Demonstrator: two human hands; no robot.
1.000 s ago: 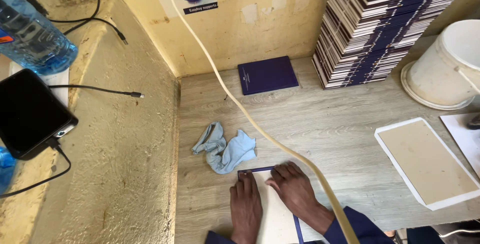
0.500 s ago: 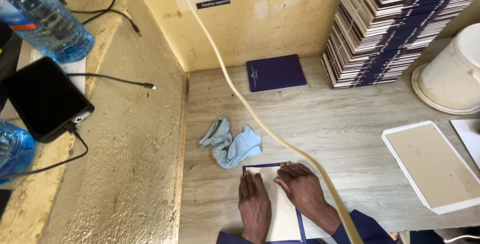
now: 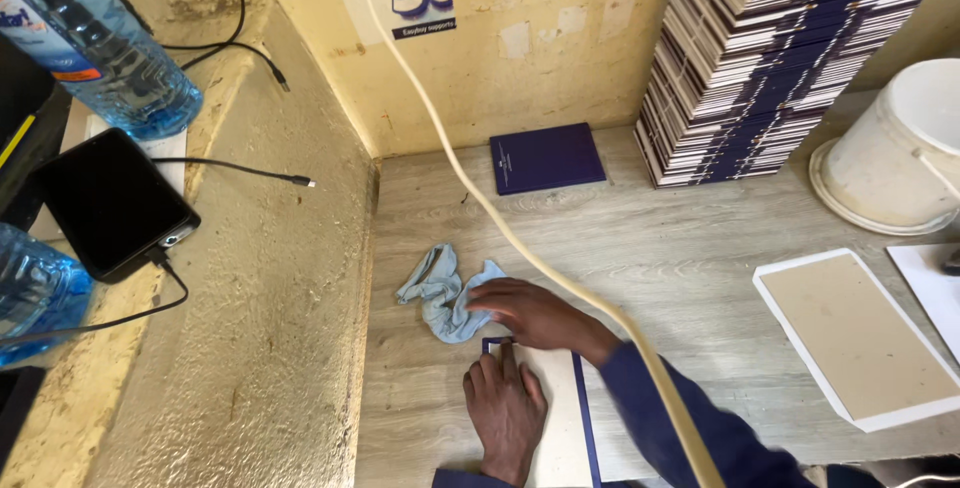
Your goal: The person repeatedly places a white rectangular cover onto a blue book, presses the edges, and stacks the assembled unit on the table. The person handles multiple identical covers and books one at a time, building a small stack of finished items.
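Lower centre of frame, on the pale wood-grain tabletop (image 3: 700, 248), I see my left hand (image 3: 505, 408) flat, fingers together, pressing a white board sheet w/ dark blue edge (image 3: 560, 418). Just above it, right hand (image 3: 535, 313) lies loosely spread, fingertips touching the crumpled light-blue cloth (image 3: 440, 293). A cream hose (image 3: 560, 273) runs diagonally across my right sleeve.

At your twelve o'clock, a scuffed yellow wall (image 3: 560, 58) meets a pale wood-grain table (image 3: 640, 248); at nine, a rough plaster ledge (image 3: 270, 348).
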